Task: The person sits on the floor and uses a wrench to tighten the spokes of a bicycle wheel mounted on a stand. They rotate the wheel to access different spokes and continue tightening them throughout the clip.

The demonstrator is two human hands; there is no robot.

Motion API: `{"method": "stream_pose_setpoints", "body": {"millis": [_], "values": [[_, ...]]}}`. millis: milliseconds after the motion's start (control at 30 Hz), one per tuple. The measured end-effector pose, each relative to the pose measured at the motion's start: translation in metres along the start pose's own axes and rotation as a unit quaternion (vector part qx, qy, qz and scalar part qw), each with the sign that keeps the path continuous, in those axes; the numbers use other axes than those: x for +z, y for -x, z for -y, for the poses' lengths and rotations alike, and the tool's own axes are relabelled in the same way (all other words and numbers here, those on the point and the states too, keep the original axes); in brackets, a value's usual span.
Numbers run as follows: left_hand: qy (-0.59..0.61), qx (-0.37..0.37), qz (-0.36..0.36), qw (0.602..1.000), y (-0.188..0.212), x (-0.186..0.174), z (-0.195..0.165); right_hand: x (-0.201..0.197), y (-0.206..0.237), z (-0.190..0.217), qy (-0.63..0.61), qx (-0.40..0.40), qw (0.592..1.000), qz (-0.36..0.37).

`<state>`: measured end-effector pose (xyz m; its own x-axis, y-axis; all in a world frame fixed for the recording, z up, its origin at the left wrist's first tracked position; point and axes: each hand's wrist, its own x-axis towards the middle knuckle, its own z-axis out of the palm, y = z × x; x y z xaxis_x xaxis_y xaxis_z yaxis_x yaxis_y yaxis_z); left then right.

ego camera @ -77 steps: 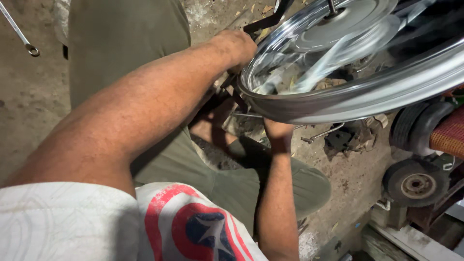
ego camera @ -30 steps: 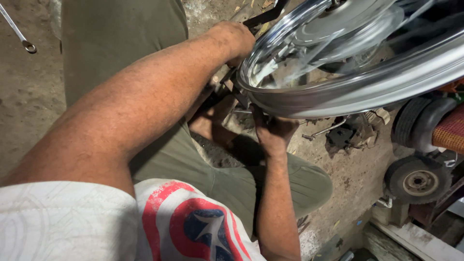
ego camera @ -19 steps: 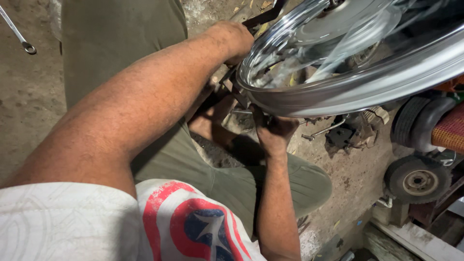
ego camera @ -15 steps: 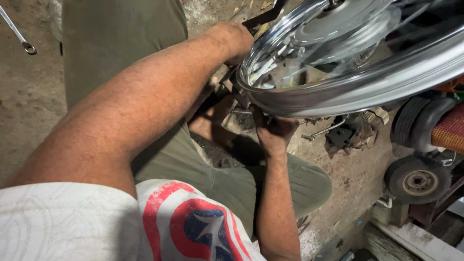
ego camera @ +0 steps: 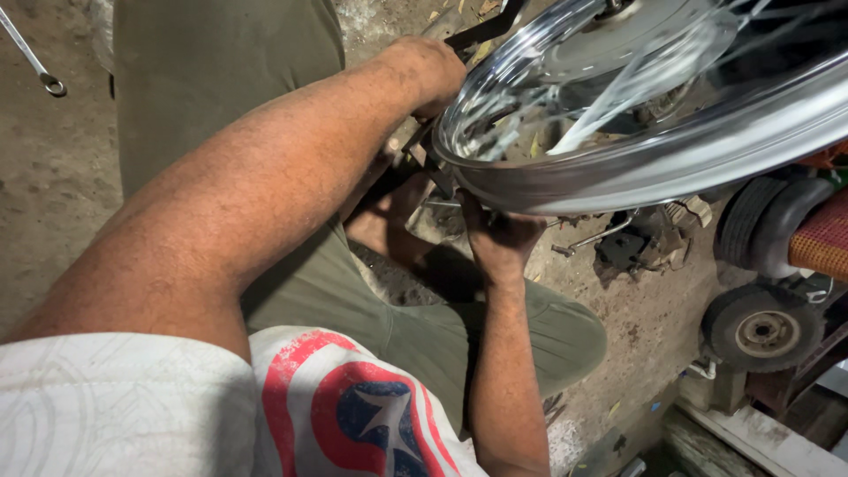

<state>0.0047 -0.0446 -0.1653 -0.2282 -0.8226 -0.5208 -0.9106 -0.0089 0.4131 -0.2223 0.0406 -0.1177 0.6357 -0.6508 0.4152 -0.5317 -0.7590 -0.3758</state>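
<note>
A shiny chrome spoked wheel rim point(ego camera: 671, 159) fills the upper right, mounted in a dark metal stand point(ego camera: 481, 31). My left hand point(ego camera: 428, 71) rests against the rim's near left edge, its fingers hidden behind the rim. Under the rim, my right hand point(ego camera: 499, 238) reaches up and touches its lower edge; its fingertips are hidden. The spokes and hub point(ego camera: 636, 44) look blurred.
I sit on a dirt floor in olive trousers point(ego camera: 221, 79). A spanner point(ego camera: 35, 57) lies at the upper left. Small rubber wheels point(ego camera: 764, 322) and metal parts point(ego camera: 632, 243) sit at the right. A pale plank point(ego camera: 760, 442) lies at the lower right.
My right hand has shifted slightly lower and left under the rim since the earliest frame. The rim has wobbled a little; my left arm has stayed put.
</note>
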Motion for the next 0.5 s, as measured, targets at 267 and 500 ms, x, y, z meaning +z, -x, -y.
{"method": "stream_pose_setpoints", "body": {"millis": [267,500], "values": [[0.006,-0.012,0.004,1.0,0.0,0.0,-0.001,0.005,0.008,-0.006,-0.017,0.066,0.997,0.037],[0.004,-0.005,-0.015,1.0,-0.004,0.007,0.002,0.029,0.024,-0.019,0.09,-0.012,0.995,-0.028]]}}
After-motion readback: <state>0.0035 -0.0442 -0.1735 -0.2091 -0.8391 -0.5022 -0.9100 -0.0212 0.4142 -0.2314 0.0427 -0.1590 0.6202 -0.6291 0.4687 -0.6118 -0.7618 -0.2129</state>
